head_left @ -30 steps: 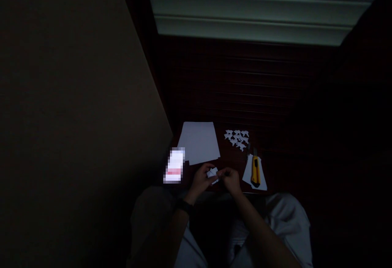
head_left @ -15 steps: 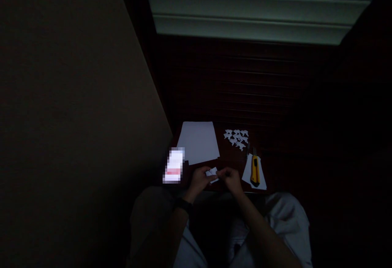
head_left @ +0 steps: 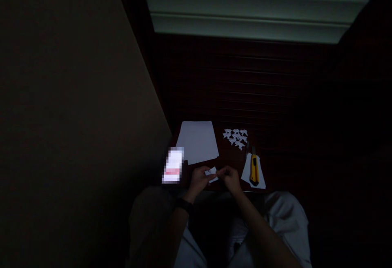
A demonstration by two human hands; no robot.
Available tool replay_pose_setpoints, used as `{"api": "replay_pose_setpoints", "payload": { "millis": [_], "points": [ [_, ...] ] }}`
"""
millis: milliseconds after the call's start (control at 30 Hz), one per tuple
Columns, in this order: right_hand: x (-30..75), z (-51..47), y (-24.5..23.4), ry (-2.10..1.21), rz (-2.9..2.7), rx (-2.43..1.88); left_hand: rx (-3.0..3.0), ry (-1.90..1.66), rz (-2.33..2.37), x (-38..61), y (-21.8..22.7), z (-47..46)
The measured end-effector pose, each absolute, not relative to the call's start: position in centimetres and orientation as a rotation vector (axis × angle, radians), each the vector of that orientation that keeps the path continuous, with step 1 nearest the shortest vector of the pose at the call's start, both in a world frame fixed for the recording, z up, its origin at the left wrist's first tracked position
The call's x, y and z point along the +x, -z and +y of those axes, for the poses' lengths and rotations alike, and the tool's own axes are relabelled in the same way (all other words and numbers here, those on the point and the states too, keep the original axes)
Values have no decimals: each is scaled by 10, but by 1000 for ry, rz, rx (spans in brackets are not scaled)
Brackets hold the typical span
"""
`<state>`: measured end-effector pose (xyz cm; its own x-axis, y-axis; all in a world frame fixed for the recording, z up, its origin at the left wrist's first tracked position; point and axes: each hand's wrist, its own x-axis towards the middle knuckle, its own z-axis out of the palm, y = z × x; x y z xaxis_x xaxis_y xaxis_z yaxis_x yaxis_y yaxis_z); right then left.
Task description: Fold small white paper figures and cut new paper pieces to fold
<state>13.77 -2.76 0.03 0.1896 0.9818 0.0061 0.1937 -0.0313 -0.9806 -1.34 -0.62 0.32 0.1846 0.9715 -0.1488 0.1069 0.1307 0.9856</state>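
Observation:
Between my hands, near the front edge of a dark table, is a small folded piece of white paper (head_left: 213, 176). My left hand (head_left: 199, 178) grips its left side, thumb across the top. The fingers of my right hand (head_left: 229, 176) are pinched at the paper's right edge. The fold lines are too dim to make out well. Just right of my right hand lies a yellow utility knife (head_left: 254, 170) on some small white paper sheets (head_left: 246, 173). Beyond my left hand is a stack of large white paper (head_left: 199, 141).
Several small folded paper figures (head_left: 235, 136) lie in a cluster at the back right of the table. A lit phone (head_left: 173, 165), its screen blurred out, is at the left edge. A thin dark object (head_left: 247, 148) rests by the knife. A wall (head_left: 76, 96) rises on the left.
Both hands keep hold of the folded paper in nearly the same place. The whole view has shifted very slightly; nothing else on the table has moved.

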Motion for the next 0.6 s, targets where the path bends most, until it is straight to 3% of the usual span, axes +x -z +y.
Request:
{"api": "replay_pose_setpoints", "payload": {
  "millis": [600],
  "points": [
    [137, -29, -5, -1038, -1168, -1379, 1197, -991, 1174, -13, -7, -8]
  ]
}}
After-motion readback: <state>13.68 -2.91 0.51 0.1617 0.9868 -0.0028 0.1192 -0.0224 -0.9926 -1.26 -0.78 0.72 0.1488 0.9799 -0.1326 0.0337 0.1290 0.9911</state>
